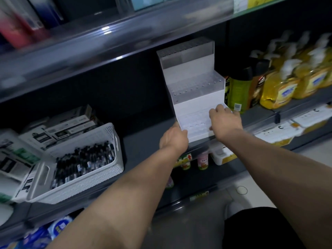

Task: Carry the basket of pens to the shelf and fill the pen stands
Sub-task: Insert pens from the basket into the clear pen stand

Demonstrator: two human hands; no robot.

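Fingers [220,109] of the right hand [225,121] are curling over the tiered pen stand [194,83] at 4 o'clock, left hand [173,139] pinching 8 o'clock; probably stiff, light, slippery plastic, safest held by its base.

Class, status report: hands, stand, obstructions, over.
Both gripping stand bottom tier: left hand, right hand. Stand empty; basket of pens sits left. Close on right: bottles.
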